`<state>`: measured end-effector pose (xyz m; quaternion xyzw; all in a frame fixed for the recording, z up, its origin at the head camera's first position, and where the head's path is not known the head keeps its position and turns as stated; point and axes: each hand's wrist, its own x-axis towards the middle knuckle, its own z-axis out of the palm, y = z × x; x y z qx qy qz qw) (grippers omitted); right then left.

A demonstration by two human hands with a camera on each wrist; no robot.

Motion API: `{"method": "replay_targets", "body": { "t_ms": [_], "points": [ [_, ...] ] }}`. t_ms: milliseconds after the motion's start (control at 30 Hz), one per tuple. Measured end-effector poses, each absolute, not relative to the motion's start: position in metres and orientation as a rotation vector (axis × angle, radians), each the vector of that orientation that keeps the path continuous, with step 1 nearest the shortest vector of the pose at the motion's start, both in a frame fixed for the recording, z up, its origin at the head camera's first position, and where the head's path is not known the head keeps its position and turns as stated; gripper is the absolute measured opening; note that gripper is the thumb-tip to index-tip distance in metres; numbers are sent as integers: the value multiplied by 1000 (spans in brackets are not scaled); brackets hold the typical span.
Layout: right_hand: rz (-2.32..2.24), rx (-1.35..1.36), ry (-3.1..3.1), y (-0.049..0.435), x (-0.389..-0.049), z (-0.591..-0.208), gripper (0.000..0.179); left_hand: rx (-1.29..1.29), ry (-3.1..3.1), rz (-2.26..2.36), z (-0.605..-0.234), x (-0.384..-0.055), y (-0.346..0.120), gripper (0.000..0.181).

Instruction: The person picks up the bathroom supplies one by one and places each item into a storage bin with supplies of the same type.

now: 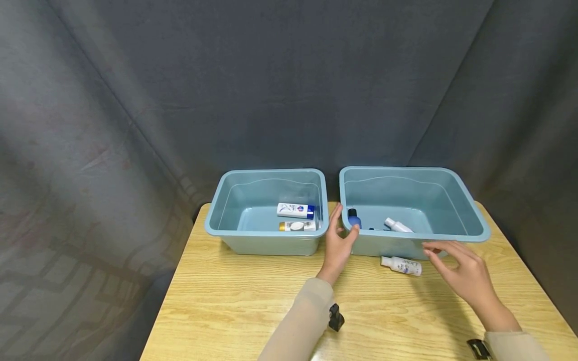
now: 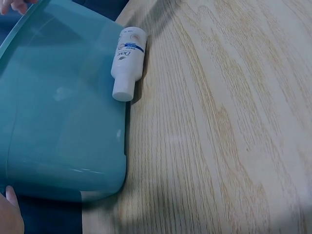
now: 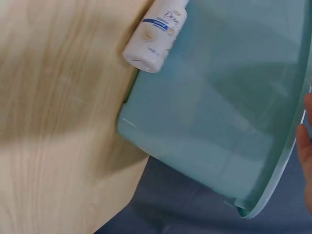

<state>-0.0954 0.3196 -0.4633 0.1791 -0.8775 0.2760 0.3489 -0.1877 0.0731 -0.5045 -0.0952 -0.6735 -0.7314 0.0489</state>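
Observation:
My left hand (image 1: 337, 246) is at the front left corner of the right blue plastic bin (image 1: 469, 235). Its fingers extend along the bin's left side and its thumb lies by the front rim. By the right part of that front rim is my right hand (image 1: 465, 271), thumb and forefinger apart, fingertips at the rim. A white Dove bottle (image 1: 402, 265) lies on its side against the bin's front wall, between both hands. Inside this bin are a blue bottle with a black cap (image 1: 354, 218) and a white bottle (image 1: 397, 225); the front wall partly hides them.
A second blue bin (image 1: 266, 233) stands to the left, holding a white bottle with a blue cap (image 1: 295, 210) and a white tube with a yellow cap (image 1: 297, 226). Both bins stand on a wooden table (image 1: 235, 301) before a dark grey curtain (image 1: 289, 90).

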Motion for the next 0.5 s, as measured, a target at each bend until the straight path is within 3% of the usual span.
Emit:
{"method": "replay_targets", "body": {
  "t_ms": [133, 167, 233, 300, 500],
  "points": [
    [749, 446, -2311, 321, -91, -467, 14, -288, -2068, -2214, -504, -188, 73, 67],
    [764, 435, -2322, 321, -90, -469, 15, -286, -2073, -2211, -504, -188, 73, 67],
    [786, 411, -2354, 321, -87, -473, 37, -282, -2079, -2204, -504, -188, 73, 67],
    [799, 384, -2382, 321, -85, -478, 42, -275, -2081, -2202, -504, -187, 73, 67],
    [834, 339, -2429, 321, -81, -493, 39, -289, -2083, -2195, -505, -187, 73, 67]
  ]
}}
